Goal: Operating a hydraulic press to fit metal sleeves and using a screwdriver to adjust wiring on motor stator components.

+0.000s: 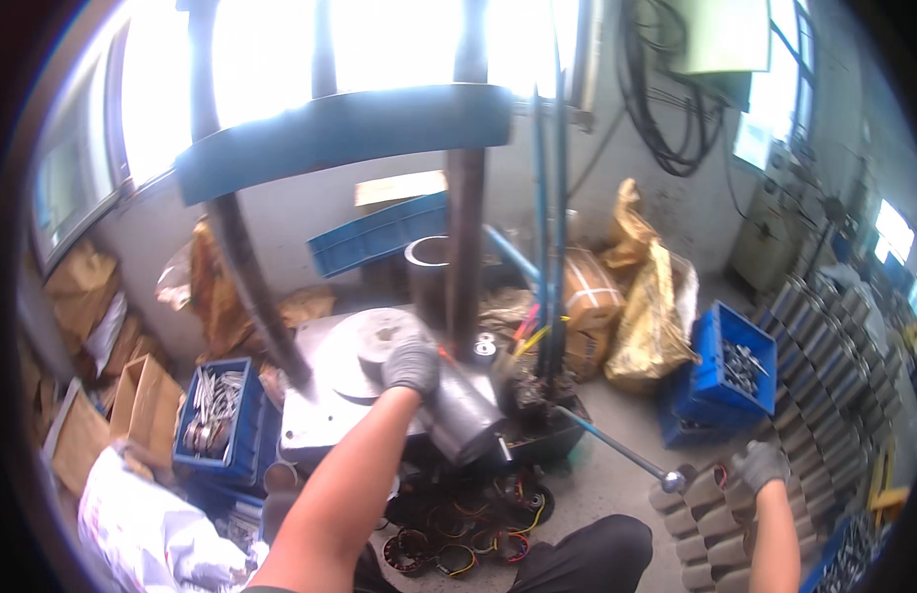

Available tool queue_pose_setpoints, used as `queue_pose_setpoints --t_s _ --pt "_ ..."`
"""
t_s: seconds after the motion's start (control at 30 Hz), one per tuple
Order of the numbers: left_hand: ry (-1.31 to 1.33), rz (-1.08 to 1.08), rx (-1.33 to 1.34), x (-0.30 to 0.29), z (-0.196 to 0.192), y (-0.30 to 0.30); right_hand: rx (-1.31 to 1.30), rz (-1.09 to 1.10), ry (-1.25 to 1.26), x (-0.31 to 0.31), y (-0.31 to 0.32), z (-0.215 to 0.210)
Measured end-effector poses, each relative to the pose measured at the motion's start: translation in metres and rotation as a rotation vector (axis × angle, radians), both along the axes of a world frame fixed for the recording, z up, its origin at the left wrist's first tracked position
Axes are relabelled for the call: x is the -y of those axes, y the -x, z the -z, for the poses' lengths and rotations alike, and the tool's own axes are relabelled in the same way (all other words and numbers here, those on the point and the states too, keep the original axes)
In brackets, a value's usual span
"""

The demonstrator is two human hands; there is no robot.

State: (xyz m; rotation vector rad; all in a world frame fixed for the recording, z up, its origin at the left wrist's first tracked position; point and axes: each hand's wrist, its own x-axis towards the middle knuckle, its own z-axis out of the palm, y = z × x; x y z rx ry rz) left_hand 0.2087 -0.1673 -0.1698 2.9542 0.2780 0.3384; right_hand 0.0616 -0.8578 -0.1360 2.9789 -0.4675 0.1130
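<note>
My left hand [412,365], in a grey glove, is closed on the upper end of a dark grey metal cylinder [461,420]. The cylinder leans over the front right part of the press's metal bed [310,415], with its lower end toward me. Just beside the hand, a round metal plate [364,346] lies on the bed. Off to the right, my gloved right hand [762,465] is over rows of grey metal cylinders [710,524], its fingers somewhat apart and nothing visible in them. Whether it touches a cylinder is unclear.
A ball-ended lever [616,450] sticks out between my hands. Wound stators with coloured wires [458,553] lie below the bed. Blue bins [216,415] of metal parts stand left, another blue bin [720,366] right. The press's blue crossbeam [349,133] spans above. Yellow sacks [651,326] stand behind.
</note>
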Motion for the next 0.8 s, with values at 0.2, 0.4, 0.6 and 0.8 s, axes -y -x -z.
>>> queue_pose_setpoints --t_s 0.2,0.4,0.6,0.8 --pt "0.499 -0.084 0.473 0.026 -0.031 0.047 -0.086 -0.863 -0.728 -0.223 0.028 0.012" --pt "0.418 0.396 0.766 0.001 0.011 0.102 -0.439 -0.458 -1.932 -0.452 0.025 0.041" --pt "1.072 -0.239 0.494 0.003 0.046 0.134 0.166 -0.222 -2.33 -0.537 -0.003 0.074" --pt "2.354 -0.264 -0.093 -0.014 0.021 0.15 0.087 -0.342 -2.292 -0.561 0.013 0.038"
